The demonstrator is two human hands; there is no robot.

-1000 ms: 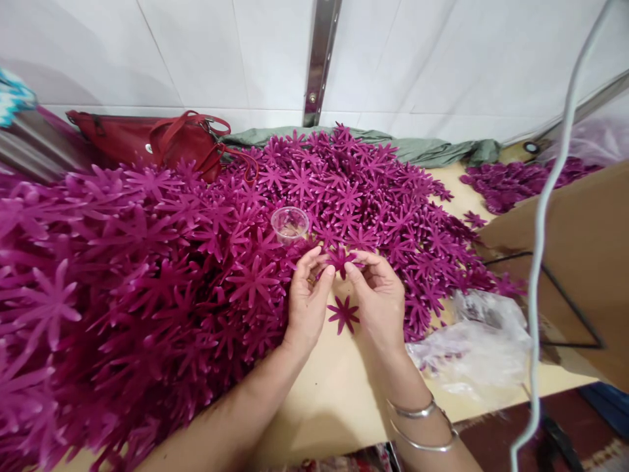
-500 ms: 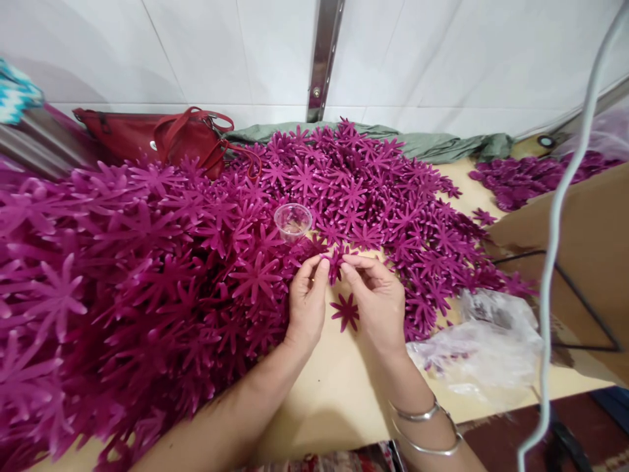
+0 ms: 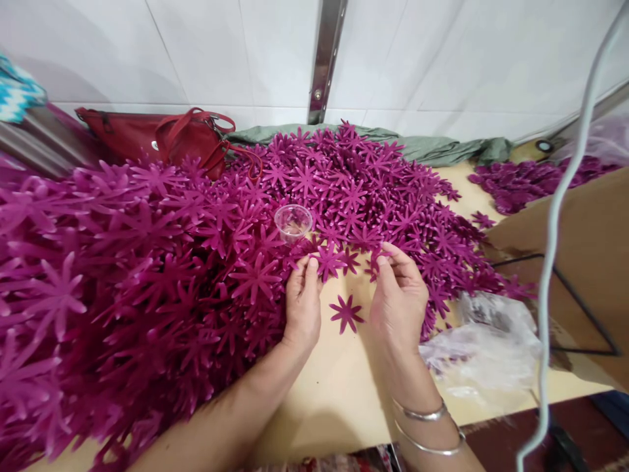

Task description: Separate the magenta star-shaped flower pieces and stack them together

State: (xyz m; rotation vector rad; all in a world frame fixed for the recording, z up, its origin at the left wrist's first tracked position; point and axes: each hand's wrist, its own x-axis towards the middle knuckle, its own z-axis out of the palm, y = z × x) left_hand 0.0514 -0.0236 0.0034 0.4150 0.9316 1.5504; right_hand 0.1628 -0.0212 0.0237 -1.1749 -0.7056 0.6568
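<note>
My left hand [image 3: 303,305] pinches a magenta star-shaped fabric flower [image 3: 328,262] by one petal, between thumb and forefinger. To its right, my right hand [image 3: 400,295] is closed on another magenta flower piece [image 3: 374,263], partly hidden by the fingers. A single flat flower [image 3: 346,313] lies on the pale tabletop [image 3: 327,373] between my wrists. Just beyond the hands, a small clear plastic cup [image 3: 293,223] sits among the heaped flowers. A big pile of magenta flowers [image 3: 147,262] fills the left side, with a second heap [image 3: 354,177] behind.
A red handbag [image 3: 132,134] rests against the tiled wall at back left. On the right are a crumpled clear plastic bag [image 3: 491,347], a cardboard box [image 3: 570,242] and a hanging white cable [image 3: 553,229]. Darker petals [image 3: 525,177] lie at back right.
My hands were close together over one flower bunch. Now the right hand has moved right with a piece, and the left keeps a flower.
</note>
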